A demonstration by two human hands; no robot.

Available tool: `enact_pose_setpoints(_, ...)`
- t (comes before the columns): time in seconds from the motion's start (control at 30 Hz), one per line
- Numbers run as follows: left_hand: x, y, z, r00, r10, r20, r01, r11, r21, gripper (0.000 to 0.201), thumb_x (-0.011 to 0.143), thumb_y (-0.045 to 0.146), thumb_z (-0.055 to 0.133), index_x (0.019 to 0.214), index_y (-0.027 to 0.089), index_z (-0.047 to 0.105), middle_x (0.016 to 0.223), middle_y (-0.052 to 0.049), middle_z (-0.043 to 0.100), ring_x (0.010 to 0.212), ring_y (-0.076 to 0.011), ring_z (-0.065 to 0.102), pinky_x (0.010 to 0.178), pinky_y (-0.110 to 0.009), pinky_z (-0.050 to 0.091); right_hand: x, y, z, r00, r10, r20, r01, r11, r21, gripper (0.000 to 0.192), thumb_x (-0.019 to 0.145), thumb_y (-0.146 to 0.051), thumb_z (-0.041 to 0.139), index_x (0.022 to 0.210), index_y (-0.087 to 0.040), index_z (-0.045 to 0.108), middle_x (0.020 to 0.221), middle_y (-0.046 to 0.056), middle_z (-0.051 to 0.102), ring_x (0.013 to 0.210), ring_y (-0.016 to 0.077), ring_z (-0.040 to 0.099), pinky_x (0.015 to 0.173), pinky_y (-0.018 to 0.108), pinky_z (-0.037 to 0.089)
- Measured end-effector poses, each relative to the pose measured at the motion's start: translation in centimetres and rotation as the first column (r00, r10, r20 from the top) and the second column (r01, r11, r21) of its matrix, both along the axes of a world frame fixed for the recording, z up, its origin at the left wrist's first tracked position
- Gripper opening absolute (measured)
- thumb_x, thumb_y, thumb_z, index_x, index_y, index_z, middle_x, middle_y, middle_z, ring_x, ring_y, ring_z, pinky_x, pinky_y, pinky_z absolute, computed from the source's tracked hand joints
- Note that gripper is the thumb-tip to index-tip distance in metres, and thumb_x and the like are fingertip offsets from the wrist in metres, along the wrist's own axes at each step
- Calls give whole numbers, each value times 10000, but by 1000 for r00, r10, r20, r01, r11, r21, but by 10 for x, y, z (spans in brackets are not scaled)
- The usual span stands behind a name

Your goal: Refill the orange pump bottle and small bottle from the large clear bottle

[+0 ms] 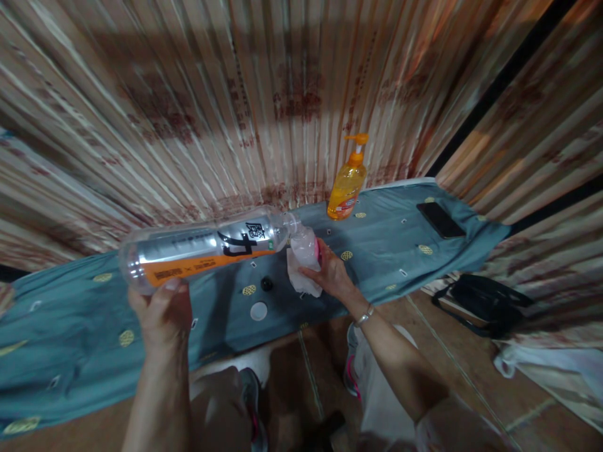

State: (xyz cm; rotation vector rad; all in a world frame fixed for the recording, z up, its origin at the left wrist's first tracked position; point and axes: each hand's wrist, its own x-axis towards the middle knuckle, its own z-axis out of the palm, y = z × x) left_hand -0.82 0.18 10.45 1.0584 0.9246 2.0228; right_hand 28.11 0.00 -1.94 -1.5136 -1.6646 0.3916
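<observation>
My left hand [162, 311] is closed around the base end of a large clear plastic bottle [202, 248] with a silver and orange label. The bottle lies nearly level in the air, its neck pointing right. Its mouth meets a small translucent container [305, 245] with a pink part, held in my closed right hand [332, 273]. A white tissue [301, 279] hangs under the container, by my right fingers. Whether liquid is passing between the two cannot be made out. On the cloth below are a small dark cap [266, 284] and a white round lid [259, 311].
A blue-green cloth [89, 326] covers the narrow table. An orange pump bottle [347, 182] stands at the back, and a black phone [440, 220] lies at the right. Pleated curtains [282, 94] hang behind. A black bag [480, 301] sits on the floor at right.
</observation>
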Motion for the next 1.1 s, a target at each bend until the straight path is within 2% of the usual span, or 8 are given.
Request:
enact_pose_setpoints(0.1,1,0,0,1000,6,-5,-6,1000,10,688,476,184,776,1159,266,786,1038,-34,770,675,-132,538,585,-258,421,-1,1,-2,1000,-17,2,17,1000,16,792,809,-450,845,1470,-168,511,1377,210,703,1240,357,704,1045,480,583)
enact_pose_setpoints(0.27,1,-1,0,1000,7,0,-7,1000,0,570,464,189,788,1032,237,810,944,-45,763,647,-120,493,529,-231,347,0,1,-1,1000,4,0,-4,1000,12,789,817,-451,844,1477,-178,508,1361,196,713,1208,347,720,1028,468,591)
enact_pose_setpoints(0.43,-2,0,-4,1000,12,-19,-12,1000,9,536,486,198,803,1022,226,790,830,-32,723,630,-127,453,504,-229,306,0,0,1,1000,6,-9,-6,1000,-5,810,796,-424,865,1475,-164,509,1380,208,700,1213,356,717,1033,483,590)
enact_pose_setpoints(0.73,-3,0,-5,999,26,-44,-25,1000,8,479,501,205,777,978,237,764,713,22,599,595,-136,388,573,-289,345,0,1,-4,1000,-13,22,13,1000,22,810,793,-449,864,1472,-181,512,1374,191,709,1224,360,714,1050,494,584)
enact_pose_setpoints(0.83,-1,-2,-3,998,20,-61,-20,1000,6,479,511,206,771,988,248,765,729,18,611,593,-139,384,579,-298,341,0,1,-1,1000,0,8,-1,1000,11,796,804,-429,855,1476,-183,506,1382,190,704,1215,357,716,1045,492,586)
enact_pose_setpoints(0.93,0,-2,-1,998,6,-55,-5,1000,15,486,511,210,788,996,228,767,774,-3,652,612,-136,408,570,-285,338,0,0,1,1000,-8,12,8,1000,-6,813,794,-410,862,1477,-157,501,1398,217,688,1219,371,713,1046,502,584)
enact_pose_setpoints(1.1,-2,-1,-4,999,28,-22,-28,1000,11,480,483,215,831,961,230,785,694,25,599,604,-120,443,509,-227,312,0,1,0,1000,-13,16,13,1000,2,806,779,-423,869,1460,-177,514,1379,202,703,1208,369,719,1043,504,585)
